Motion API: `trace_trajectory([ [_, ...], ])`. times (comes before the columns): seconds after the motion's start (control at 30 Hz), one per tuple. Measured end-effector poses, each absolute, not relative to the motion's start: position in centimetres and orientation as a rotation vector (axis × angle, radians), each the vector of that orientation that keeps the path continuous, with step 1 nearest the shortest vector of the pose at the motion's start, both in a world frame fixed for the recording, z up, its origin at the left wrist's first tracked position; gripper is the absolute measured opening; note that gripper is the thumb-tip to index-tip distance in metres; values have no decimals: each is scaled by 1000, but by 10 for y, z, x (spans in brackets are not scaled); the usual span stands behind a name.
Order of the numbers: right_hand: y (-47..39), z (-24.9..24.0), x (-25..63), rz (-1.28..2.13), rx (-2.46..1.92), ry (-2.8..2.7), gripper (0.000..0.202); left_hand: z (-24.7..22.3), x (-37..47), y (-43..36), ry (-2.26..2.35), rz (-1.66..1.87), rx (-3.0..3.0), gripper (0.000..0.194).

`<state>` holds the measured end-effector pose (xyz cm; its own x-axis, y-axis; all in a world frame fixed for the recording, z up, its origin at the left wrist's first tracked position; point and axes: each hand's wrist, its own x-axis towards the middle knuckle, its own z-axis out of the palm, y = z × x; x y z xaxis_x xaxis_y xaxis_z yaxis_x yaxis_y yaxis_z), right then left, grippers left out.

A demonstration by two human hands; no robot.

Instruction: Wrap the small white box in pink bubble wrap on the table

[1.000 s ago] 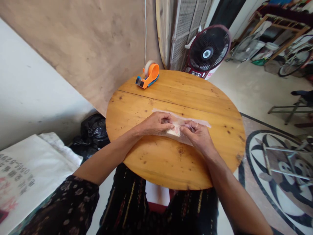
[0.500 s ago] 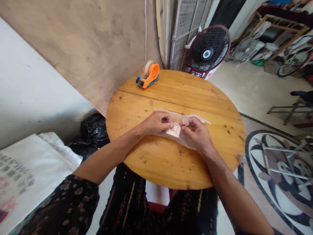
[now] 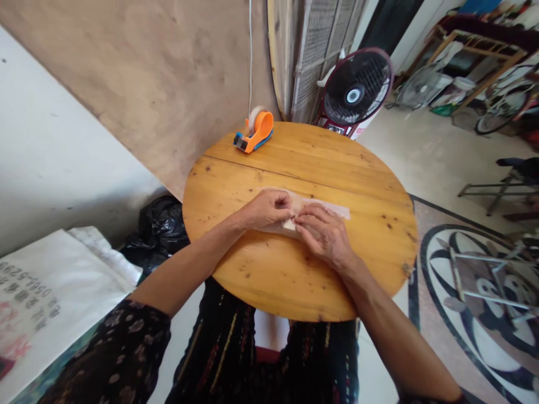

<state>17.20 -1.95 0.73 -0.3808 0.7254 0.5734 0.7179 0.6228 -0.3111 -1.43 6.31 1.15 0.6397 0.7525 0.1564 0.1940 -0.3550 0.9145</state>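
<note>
On the round wooden table [image 3: 278,280] lies a strip of translucent plastic that looks like bubble wrap [image 3: 334,209]. A small whitish block [image 3: 289,225] rests on it, mostly covered by my fingers and the wrap. My left hand [image 3: 269,209] is closed, thumb and forefinger pinching at the block's left side with the wrap beneath. From the right, my right hand [image 3: 323,231] bends over the block, its closed fingertips pressing the wrap against it and almost meeting my left fingertips. At the table's far left edge stands an orange and blue tape dispenser [image 3: 257,132] with a roll of tape.
A dark red fan [image 3: 356,90] stands behind the table's far right edge. Black plastic bags [image 3: 162,227] and a white printed sack [image 3: 63,286] are at the left. To the right are a metal-framed stool [image 3: 497,182] and a patterned floor.
My right hand has moved left, bringing the wrap's right part over the block and hiding its red print. My left hand has stayed nearly in place.
</note>
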Motion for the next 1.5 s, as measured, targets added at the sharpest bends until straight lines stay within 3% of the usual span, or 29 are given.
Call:
trace_trajectory([
  [0.23,-19,2,175,52,-1100,-2143,15,22,-22,66,852,652,1829,15],
  [0.4,-19,1,176,36,-1107,-2154,16,32,-41,60,1031,492,1881,29],
  [0.53,-20,1,176,30,-1135,-2134,17,33,-49,42,1175,402,1956,22],
  [0.93,-24,4,176,129,-1245,-2140,19,30,-40,39,1431,487,1987,28],
  [1.1,-25,7,176,123,-1222,-2149,18,34,-35,38,1567,390,1682,20],
  [1.33,-26,6,177,119,-1246,-2155,17,49,-39,36,1571,298,1291,27],
  [1.5,-25,5,176,144,-1220,-2138,18,43,-36,33,1560,305,1280,23],
])
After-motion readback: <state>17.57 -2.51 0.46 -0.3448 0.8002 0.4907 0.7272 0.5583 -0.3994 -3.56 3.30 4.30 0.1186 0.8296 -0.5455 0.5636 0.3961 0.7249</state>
